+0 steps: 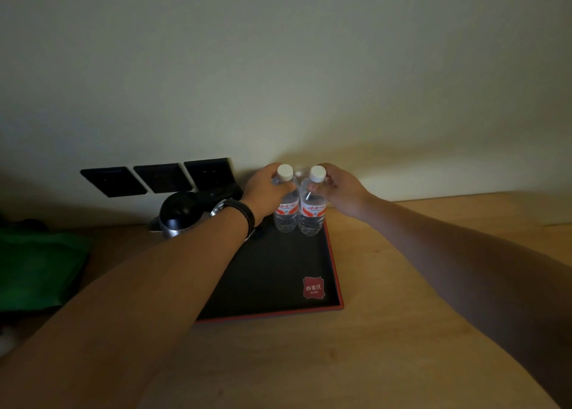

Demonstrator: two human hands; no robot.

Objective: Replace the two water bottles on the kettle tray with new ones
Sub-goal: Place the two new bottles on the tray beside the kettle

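Note:
Two clear water bottles with white caps and red-and-white labels stand upright, side by side, at the far right corner of a black tray with a red rim (335, 282). My left hand (266, 189) grips the neck of the left bottle (286, 215). Around the neck of the right bottle (312, 217) my right hand (340, 189) is closed. A black-and-silver kettle (179, 215) sits at the tray's far left, partly hidden by my left forearm, which wears a black watch.
The tray lies on a light wooden desk (402, 331) against a pale wall. Three black wall sockets (161, 178) are mounted behind the kettle. A green bag (40, 269) lies at the left edge.

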